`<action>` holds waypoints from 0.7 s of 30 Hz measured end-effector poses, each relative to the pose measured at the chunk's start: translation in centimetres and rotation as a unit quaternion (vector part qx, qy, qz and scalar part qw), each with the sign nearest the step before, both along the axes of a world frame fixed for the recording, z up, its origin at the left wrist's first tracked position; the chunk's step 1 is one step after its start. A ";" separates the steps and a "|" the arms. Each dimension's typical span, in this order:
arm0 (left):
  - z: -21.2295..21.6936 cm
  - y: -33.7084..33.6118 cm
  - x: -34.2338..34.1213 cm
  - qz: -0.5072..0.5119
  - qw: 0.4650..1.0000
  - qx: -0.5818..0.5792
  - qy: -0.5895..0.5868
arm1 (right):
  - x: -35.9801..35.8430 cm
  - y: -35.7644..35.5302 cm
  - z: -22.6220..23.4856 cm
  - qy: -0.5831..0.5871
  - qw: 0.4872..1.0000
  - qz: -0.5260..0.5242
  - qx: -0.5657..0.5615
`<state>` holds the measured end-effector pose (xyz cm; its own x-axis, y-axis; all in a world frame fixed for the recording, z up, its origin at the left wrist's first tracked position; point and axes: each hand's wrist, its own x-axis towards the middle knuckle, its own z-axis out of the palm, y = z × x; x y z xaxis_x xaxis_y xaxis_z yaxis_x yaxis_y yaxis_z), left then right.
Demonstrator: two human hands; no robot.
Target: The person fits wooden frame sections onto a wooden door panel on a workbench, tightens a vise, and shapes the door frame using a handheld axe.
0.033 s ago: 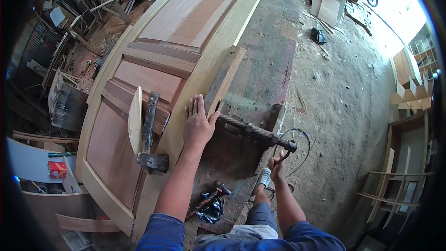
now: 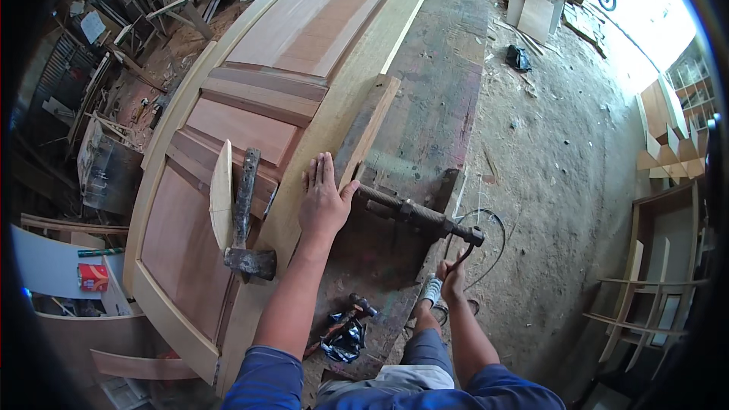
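My left hand (image 2: 325,201) lies with its fingers stretched out on the pale edge of a panelled wooden door (image 2: 250,133). Its thumb rests by the near end of a wooden block (image 2: 372,125), which sits along the door's edge. A thick threaded clamp screw (image 2: 410,212) reaches from that end of the block to the right, past the bench edge. At the screw's outer end, my right hand (image 2: 453,277) is closed around the clamp handle (image 2: 463,257). On the door, left of my left forearm, lie an axe-shaped hammer (image 2: 247,216) and a pale pointed wood piece (image 2: 221,197).
The door lies on a long stained workbench (image 2: 444,53). Near my body, a second hammer (image 2: 361,305) and a black plastic bag (image 2: 345,340) lie low beside the bench. Wooden shelf frames (image 2: 645,258) stand at right. Scrap timber (image 2: 190,15) fills the far left.
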<state>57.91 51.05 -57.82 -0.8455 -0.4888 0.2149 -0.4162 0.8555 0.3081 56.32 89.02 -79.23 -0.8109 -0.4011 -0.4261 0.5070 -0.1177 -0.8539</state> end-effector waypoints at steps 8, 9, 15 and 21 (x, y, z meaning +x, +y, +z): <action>-0.5 0.0 0.4 0.010 1.000 -0.009 0.019 | 7.6 2.2 18.5 -0.227 0.964 -0.099 0.097; -0.7 0.0 0.4 0.006 1.000 -0.019 0.024 | 8.1 2.6 20.3 -0.242 0.960 -0.095 0.105; -1.0 -0.1 0.5 0.013 0.999 -0.026 0.016 | 8.5 3.9 22.0 -0.086 0.996 -0.003 0.035; -0.9 -0.4 0.6 0.000 1.000 -0.021 0.021 | 9.4 1.4 20.0 -0.189 0.850 -0.210 -0.444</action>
